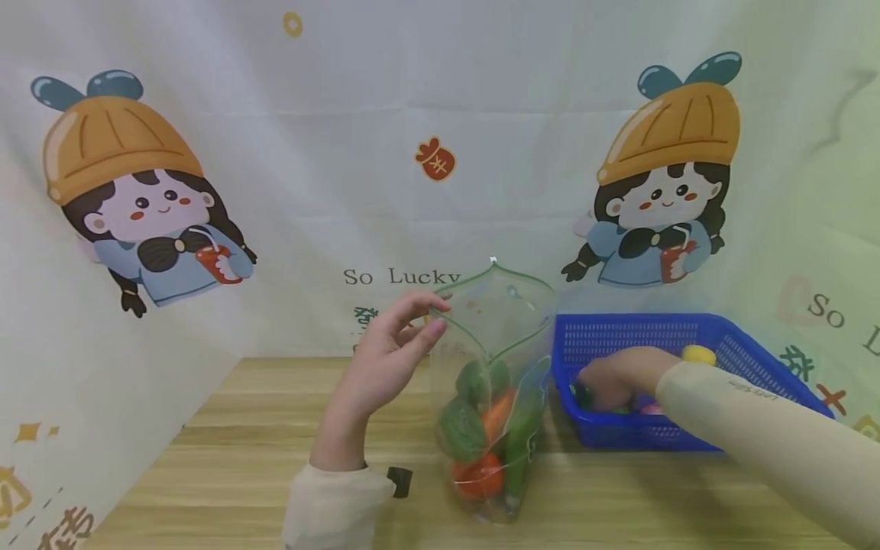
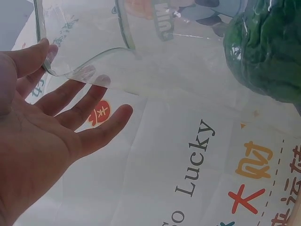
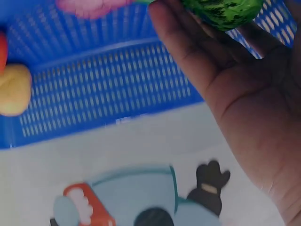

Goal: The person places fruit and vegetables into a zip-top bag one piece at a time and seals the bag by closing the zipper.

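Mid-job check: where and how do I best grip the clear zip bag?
Probably pinch the clear zip bag at the left edge of its mouth, bringing the left hand in from the left. The bag stands upright, its thin rim gaping open at the top, and the tomato and green vegetables fill only the lower part.

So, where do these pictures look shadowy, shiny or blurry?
Head view: the right hand looks slightly smeared, and a soft shadow lies on the table below the right sleeve; left wrist view: white glints streak the clear bag; right wrist view: that hand looks dim, and the pink item looks soft.
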### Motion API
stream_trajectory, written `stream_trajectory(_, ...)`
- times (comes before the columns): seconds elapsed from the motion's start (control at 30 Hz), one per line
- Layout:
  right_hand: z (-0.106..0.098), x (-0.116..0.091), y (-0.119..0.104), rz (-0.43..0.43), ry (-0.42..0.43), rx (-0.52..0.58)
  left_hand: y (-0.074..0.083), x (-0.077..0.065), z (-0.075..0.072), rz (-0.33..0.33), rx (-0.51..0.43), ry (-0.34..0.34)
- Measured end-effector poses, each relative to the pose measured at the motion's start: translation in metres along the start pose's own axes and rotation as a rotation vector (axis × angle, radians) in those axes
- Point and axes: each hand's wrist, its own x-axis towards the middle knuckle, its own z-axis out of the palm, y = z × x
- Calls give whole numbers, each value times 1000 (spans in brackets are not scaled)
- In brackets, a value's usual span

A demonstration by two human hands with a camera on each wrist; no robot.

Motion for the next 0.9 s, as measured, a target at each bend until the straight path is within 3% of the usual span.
stream_trajectory(0.13,-29,-18,4,8,62,-29,1,0,2,-19,4,-9)
stream_trajectory(0.33,-103,-58,-1,-67,271,-77,2,0,2,-15,12,-7)
stream_trajectory(0.47,-146,-93,-24,-103,460,-84,3,-1,2,-25,8,-8)
stream_trajectory(0.6,-169,-120,-54,-207,591,-42,1,0,2,-25,-2,-15)
stream_trajectory(0.73,-174,-130,-85,-308,574,-55,2,0,2,-14,-6,-6)
stream_trajectory(0.9,-172,-122,-116,-308,424,-208,3,0,0,7,9,7)
